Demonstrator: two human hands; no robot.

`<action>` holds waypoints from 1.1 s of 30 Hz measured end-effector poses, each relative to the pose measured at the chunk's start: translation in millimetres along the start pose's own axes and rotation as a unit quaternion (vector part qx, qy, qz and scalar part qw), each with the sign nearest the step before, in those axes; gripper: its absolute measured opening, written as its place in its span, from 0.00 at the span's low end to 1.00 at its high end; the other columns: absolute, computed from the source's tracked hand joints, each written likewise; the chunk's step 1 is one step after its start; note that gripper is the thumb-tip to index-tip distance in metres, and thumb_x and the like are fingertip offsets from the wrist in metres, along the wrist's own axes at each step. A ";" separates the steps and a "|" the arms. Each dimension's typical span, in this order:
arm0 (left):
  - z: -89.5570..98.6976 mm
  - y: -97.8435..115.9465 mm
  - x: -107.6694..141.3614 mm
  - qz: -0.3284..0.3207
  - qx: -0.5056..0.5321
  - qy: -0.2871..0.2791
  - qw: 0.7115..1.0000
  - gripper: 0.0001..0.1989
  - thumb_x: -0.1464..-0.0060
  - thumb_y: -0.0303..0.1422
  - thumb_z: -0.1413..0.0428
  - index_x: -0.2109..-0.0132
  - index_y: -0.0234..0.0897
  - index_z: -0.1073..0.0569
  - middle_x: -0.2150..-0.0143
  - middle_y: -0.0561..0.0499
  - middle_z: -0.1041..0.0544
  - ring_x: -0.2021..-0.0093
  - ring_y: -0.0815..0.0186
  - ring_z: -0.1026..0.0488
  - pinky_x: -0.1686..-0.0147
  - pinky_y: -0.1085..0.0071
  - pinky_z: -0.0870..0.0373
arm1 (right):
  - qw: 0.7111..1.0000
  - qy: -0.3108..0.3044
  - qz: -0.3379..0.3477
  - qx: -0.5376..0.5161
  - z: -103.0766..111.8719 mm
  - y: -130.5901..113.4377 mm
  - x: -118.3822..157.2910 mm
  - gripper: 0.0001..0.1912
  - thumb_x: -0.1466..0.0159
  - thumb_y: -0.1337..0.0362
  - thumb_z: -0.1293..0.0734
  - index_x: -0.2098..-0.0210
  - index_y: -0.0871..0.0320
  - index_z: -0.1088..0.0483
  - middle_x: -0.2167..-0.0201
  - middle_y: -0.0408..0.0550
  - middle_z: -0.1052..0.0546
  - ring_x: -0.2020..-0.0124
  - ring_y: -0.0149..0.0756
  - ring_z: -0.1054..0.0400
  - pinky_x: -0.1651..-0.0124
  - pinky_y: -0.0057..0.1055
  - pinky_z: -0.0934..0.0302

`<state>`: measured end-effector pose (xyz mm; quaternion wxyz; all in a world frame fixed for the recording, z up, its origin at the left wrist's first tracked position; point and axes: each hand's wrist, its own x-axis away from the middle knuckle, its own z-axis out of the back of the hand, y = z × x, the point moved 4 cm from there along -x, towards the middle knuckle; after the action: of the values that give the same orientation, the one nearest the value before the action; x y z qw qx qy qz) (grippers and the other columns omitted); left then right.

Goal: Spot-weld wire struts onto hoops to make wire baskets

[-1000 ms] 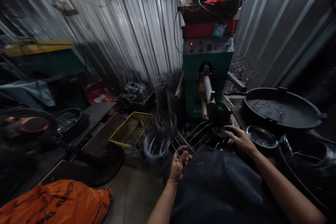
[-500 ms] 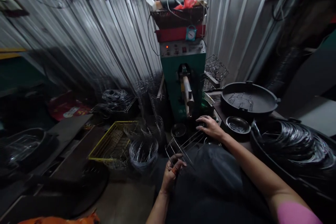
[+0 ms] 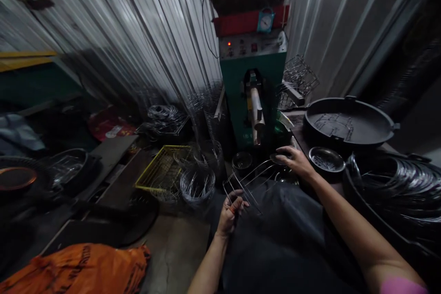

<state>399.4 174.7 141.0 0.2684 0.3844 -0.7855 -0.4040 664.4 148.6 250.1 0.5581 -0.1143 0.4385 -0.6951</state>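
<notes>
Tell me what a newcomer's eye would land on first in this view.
Probably the bright orange sack at the lower left, the strongest color against the dark floor. Next, likely the green machine by the metal wall, with a red light glowing on its panel. Nearer, the left hand holds a wire frame, low and near the middle.

The machine (image 3: 232,87) is green, the basket (image 3: 150,166) yellow, the sack (image 3: 86,270) orange.
</notes>
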 end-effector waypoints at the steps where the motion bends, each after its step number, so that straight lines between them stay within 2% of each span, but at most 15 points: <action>1: 1.6 -0.4 -0.9 -0.002 0.003 0.001 1.000 0.17 0.54 0.36 0.42 0.58 0.33 0.31 0.82 0.57 0.36 0.72 0.68 0.30 0.68 0.72 0.39 | 1.000 0.003 -0.020 -0.006 2.5 4.0 0.0 0.15 0.46 0.55 0.36 0.63 0.57 0.30 0.63 0.47 0.28 0.61 0.38 0.34 0.56 0.34 0.41; 4: 3.7 -0.9 -2.3 -0.001 0.008 0.003 1.000 0.16 0.54 0.35 0.42 0.58 0.34 0.32 0.82 0.58 0.35 0.72 0.68 0.30 0.67 0.72 0.39 | 0.998 0.000 -0.052 -0.021 4.4 10.6 1.0 0.16 0.46 0.55 0.36 0.63 0.58 0.30 0.65 0.47 0.27 0.62 0.39 0.34 0.57 0.34 0.41; 7: 2.3 -0.4 -3.4 0.004 0.004 0.006 1.000 0.18 0.56 0.36 0.41 0.58 0.33 0.31 0.83 0.58 0.35 0.72 0.68 0.29 0.69 0.72 0.38 | 0.999 -0.006 -0.045 -0.029 -2.2 8.2 0.1 0.16 0.46 0.54 0.37 0.63 0.58 0.31 0.65 0.47 0.27 0.62 0.38 0.33 0.57 0.33 0.40; 12: -3.6 -0.4 -5.2 0.025 -0.006 0.006 1.000 0.19 0.58 0.36 0.40 0.59 0.32 0.31 0.82 0.57 0.34 0.73 0.69 0.30 0.73 0.76 0.40 | 0.993 -0.064 0.081 0.055 -28.0 -11.9 -8.8 0.17 0.46 0.57 0.34 0.58 0.55 0.31 0.58 0.49 0.30 0.58 0.38 0.35 0.56 0.34 0.41; 14: -5.1 -1.3 -5.9 0.034 -0.007 0.003 0.999 0.19 0.59 0.36 0.39 0.59 0.32 0.30 0.81 0.56 0.33 0.73 0.69 0.30 0.75 0.77 0.43 | 0.979 -0.106 0.131 0.114 -41.9 -17.3 -12.4 0.20 0.49 0.59 0.32 0.57 0.54 0.31 0.54 0.50 0.32 0.53 0.43 0.38 0.52 0.39 0.43; 16: -5.2 -2.7 -6.6 0.040 -0.015 0.004 0.999 0.19 0.59 0.36 0.39 0.59 0.32 0.30 0.80 0.55 0.32 0.74 0.70 0.31 0.77 0.78 0.45 | 0.963 -0.179 0.142 0.144 -56.9 -16.5 -14.5 0.21 0.51 0.61 0.30 0.57 0.53 0.30 0.54 0.49 0.30 0.51 0.45 0.39 0.51 0.39 0.44; 19: -3.8 -4.5 -7.3 0.046 -0.033 0.007 0.998 0.17 0.58 0.34 0.40 0.59 0.32 0.30 0.76 0.53 0.29 0.75 0.73 0.33 0.76 0.78 0.45 | 0.940 -0.310 0.083 0.119 -74.9 -7.8 -12.8 0.14 0.48 0.64 0.33 0.61 0.53 0.28 0.62 0.45 0.25 0.59 0.40 0.33 0.57 0.31 0.41; 21: -2.9 -4.2 -7.5 0.044 -0.036 0.015 0.998 0.16 0.57 0.34 0.40 0.59 0.33 0.30 0.74 0.52 0.28 0.75 0.74 0.33 0.74 0.78 0.43 | 0.932 -0.344 0.046 0.102 -79.2 -3.4 -10.1 0.09 0.47 0.65 0.35 0.66 0.54 0.27 0.68 0.43 0.24 0.64 0.37 0.31 0.61 0.28 0.40; 23: -3.1 -1.9 -7.7 0.036 -0.033 0.028 0.998 0.17 0.57 0.34 0.40 0.58 0.33 0.30 0.75 0.53 0.29 0.75 0.74 0.34 0.73 0.77 0.42 | 0.942 -0.323 0.032 0.087 -77.4 -2.0 -8.6 0.07 0.47 0.63 0.36 0.70 0.55 0.27 0.71 0.41 0.25 0.67 0.36 0.31 0.63 0.27 0.40; 26: -6.8 5.8 -10.4 0.012 -0.001 0.026 1.000 0.20 0.56 0.37 0.41 0.55 0.33 0.31 0.78 0.56 0.32 0.75 0.73 0.34 0.69 0.74 0.39 | 0.961 -0.273 0.015 0.050 -70.9 -0.2 -8.1 0.09 0.47 0.58 0.36 0.72 0.56 0.28 0.74 0.41 0.26 0.69 0.35 0.32 0.65 0.26 0.41; 30: -14.0 17.8 -22.4 0.020 0.077 -0.014 0.997 0.25 0.52 0.47 0.47 0.53 0.32 0.33 0.75 0.52 0.30 0.72 0.68 0.31 0.64 0.67 0.37 | 0.968 -0.247 -0.025 0.028 -65.0 10.1 -12.4 0.13 0.49 0.54 0.36 0.74 0.57 0.29 0.77 0.41 0.27 0.72 0.35 0.34 0.69 0.26 0.42; 33: -17.7 25.1 -34.1 0.043 0.085 -0.046 0.994 0.28 0.52 0.51 0.51 0.53 0.31 0.33 0.72 0.49 0.28 0.68 0.65 0.30 0.62 0.66 0.37 | 0.970 -0.237 -0.055 0.006 -62.0 19.5 -18.5 0.17 0.50 0.49 0.35 0.74 0.58 0.29 0.78 0.42 0.29 0.74 0.34 0.35 0.71 0.26 0.42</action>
<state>421.7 204.5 167.7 0.2156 0.3533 -0.8440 -0.3411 643.9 194.8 205.3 0.6078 -0.2960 0.2827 -0.6805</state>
